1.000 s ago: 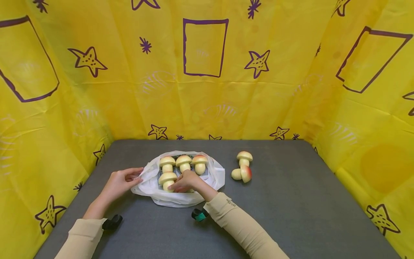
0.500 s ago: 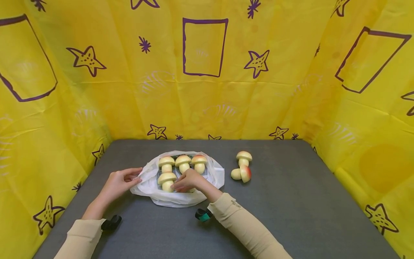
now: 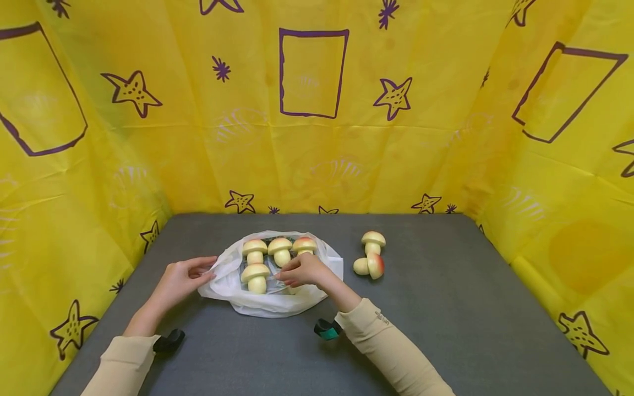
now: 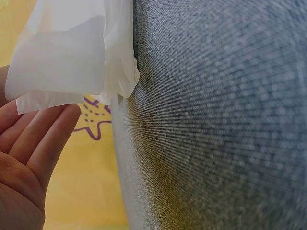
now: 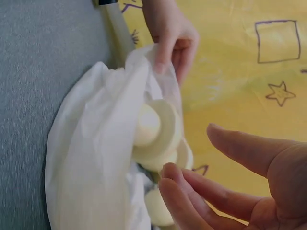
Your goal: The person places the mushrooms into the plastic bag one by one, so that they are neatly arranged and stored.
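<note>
A white plastic bag [image 3: 228,278] lies with its mouth spread wide, and several toy mushrooms [image 3: 255,270] with pale stems sit inside it. My left hand [image 3: 178,279] pinches the bag's left rim between thumb and fingers; in the left wrist view the white film [image 4: 57,62] passes between them. My right hand [image 3: 313,270] is over the right part of the opening, to the right of the front mushroom and apart from it. In the right wrist view its thumb [image 5: 240,146] and fingers stand apart with nothing between them. It partly hides the back right mushroom [image 3: 304,243].
Two more toy mushrooms lie on the dark table [image 3: 446,308] to the right of the bag, one upright [image 3: 373,242] and one on its side with a red cap [image 3: 375,266]. Yellow patterned cloth [image 3: 317,154] surrounds the table on three sides.
My right hand has drawn back to the right and up from the front mushroom's stem, leaving that mushroom in the bag. The left hand stays at the rim.
</note>
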{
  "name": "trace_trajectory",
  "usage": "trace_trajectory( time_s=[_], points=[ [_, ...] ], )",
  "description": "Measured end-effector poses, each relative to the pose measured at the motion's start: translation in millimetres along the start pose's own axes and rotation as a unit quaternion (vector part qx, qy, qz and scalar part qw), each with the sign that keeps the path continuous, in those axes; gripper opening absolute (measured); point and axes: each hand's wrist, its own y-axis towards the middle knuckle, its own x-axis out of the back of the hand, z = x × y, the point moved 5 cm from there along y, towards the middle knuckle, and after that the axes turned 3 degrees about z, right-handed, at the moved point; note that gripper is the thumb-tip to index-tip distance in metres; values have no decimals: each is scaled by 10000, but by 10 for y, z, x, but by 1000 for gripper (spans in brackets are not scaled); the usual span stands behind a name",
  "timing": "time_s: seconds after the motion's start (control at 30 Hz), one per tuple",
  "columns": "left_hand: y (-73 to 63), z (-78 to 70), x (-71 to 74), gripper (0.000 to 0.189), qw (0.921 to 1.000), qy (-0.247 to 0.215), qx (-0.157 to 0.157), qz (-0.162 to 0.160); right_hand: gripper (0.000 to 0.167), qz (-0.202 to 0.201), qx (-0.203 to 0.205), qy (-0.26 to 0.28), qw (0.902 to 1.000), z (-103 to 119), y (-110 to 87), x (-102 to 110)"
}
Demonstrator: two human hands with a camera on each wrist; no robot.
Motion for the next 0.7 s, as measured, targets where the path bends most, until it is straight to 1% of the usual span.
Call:
trace_trajectory(
  time_s=[0.13, 0.37, 0.53, 0.7],
  points=[
    [-10, -12, 2, 39, 10000, 13, 41, 23, 27, -164, 115, 27, 9998, -50, -78, 134],
    [-18, -47, 21, 39, 10000, 80, 55, 8, 31, -465, 169, 56, 9988, -185, -166, 360],
    [-7, -49, 26, 39, 9999, 127, -7, 2, 29, -805, 109, 173, 9965, -252, -254, 503],
    [3, -41, 9, 39, 9999, 106, -23, 10, 30, -993, 73, 191, 9948, -309, -321, 602]
  ],
)
